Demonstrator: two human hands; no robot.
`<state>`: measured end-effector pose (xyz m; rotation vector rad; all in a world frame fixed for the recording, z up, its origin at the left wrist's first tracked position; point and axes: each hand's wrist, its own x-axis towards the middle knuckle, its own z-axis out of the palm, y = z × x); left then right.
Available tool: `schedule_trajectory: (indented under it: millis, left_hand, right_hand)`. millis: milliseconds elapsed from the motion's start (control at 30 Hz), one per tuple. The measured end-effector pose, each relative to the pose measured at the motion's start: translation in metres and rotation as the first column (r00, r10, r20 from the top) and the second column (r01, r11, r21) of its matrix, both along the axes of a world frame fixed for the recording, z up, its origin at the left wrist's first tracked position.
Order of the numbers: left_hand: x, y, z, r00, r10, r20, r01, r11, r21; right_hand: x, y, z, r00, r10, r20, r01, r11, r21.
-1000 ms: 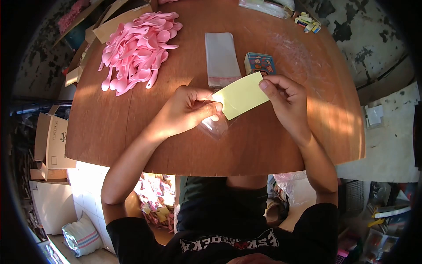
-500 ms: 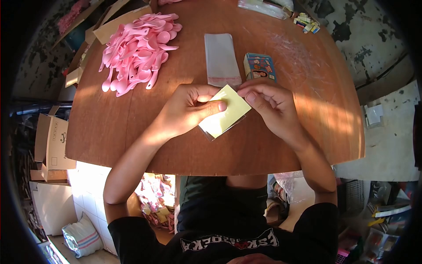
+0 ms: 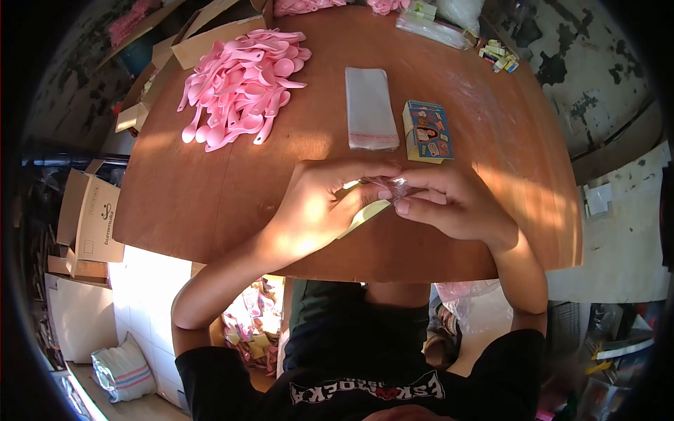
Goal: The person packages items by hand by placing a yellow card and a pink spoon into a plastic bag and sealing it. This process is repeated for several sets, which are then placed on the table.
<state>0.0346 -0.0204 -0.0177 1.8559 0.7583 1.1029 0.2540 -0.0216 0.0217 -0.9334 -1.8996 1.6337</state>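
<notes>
Near the front of the table, my left hand [image 3: 316, 207] is closed around a pale yellow card [image 3: 365, 216], thumb on top; most of the card is hidden behind the fingers. Crumpled clear plastic from a bag [image 3: 397, 188] bunches up at the card's upper end. My right hand [image 3: 460, 203] pinches this plastic between thumb and fingers, its fingertips close to those of the left. Just beyond the hands lie a stack of clear plastic bags [image 3: 370, 105] and a stack of blue printed cards [image 3: 430, 130].
A heap of pink plastic spoons [image 3: 246, 88] covers the table's far left, with an open cardboard box [image 3: 217, 38] behind it. At the far right are plastic packs [image 3: 432, 31] and several small yellow-and-white boxes [image 3: 500, 55]. The wooden table's front edge [image 3: 330, 276] runs before my lap.
The yellow card has tilted, now showing just a narrow strip. My right hand has gone from the card's corner to pinching bunched plastic. The camera view has shifted slightly.
</notes>
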Motion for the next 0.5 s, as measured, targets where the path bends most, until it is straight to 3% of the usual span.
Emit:
schedule_trajectory:
  millis: [33, 67, 100, 133, 200, 233, 333, 367, 400, 433, 467, 500]
  left_hand:
    - [0.001, -0.005, 0.002, 1.000, 0.029, 0.011, -0.030, 0.991, 0.130]
    - [0.001, -0.011, 0.007, 0.999, 0.052, -0.017, -0.049, 0.984, 0.171]
    - [-0.002, -0.014, 0.005, 0.999, 0.041, 0.003, -0.041, 0.985, 0.167]
    - [-0.004, -0.019, 0.005, 0.997, 0.072, 0.008, -0.072, 0.983, 0.172]
    - [-0.009, -0.029, 0.007, 0.994, 0.112, 0.017, -0.113, 0.977, 0.182]
    - [-0.012, -0.037, 0.007, 0.987, 0.162, 0.008, -0.163, 0.983, 0.084]
    - [-0.030, -0.047, -0.016, 0.982, 0.191, 0.016, -0.189, 0.978, -0.094]
    - [-0.035, -0.049, -0.026, 0.986, 0.164, 0.036, -0.155, 0.973, -0.173]
    - [-0.036, -0.053, -0.029, 0.967, 0.221, 0.124, -0.179, 0.942, -0.284]
    - [-0.038, -0.055, -0.032, 0.967, 0.222, 0.124, -0.181, 0.943, -0.280]
    - [-0.041, -0.057, -0.034, 0.949, 0.270, 0.160, -0.198, 0.910, -0.364]
    - [-0.043, -0.058, -0.038, 0.927, 0.321, 0.192, -0.208, 0.870, -0.446]
  right_hand:
    - [-0.005, -0.002, -0.003, 0.998, 0.041, -0.036, -0.036, 0.991, 0.131]
    - [-0.007, -0.004, 0.000, 0.994, 0.043, 0.098, -0.062, 0.980, 0.191]
    - [-0.010, -0.005, 0.006, 0.973, 0.035, 0.230, -0.093, 0.964, 0.248]
    - [-0.015, -0.006, 0.012, 0.972, 0.045, 0.230, -0.104, 0.962, 0.252]
    - [-0.025, -0.005, 0.023, 0.955, -0.004, 0.298, -0.130, 0.895, 0.428]
    - [-0.028, -0.001, 0.023, 0.954, 0.003, 0.299, -0.138, 0.892, 0.431]
    - [-0.040, 0.032, 0.015, 0.960, 0.271, 0.070, -0.277, 0.879, 0.388]
    - [-0.047, 0.043, 0.021, 0.965, 0.260, 0.041, -0.263, 0.951, 0.164]
    - [-0.055, 0.062, 0.017, 0.979, 0.201, 0.021, -0.201, 0.962, 0.186]
    - [-0.063, 0.085, 0.005, 0.990, 0.140, -0.002, -0.137, 0.969, 0.205]
    - [-0.073, 0.112, -0.014, 0.997, 0.048, 0.066, -0.073, 0.881, 0.468]
    - [-0.084, 0.136, -0.031, 0.993, -0.060, 0.105, -0.030, 0.717, 0.696]
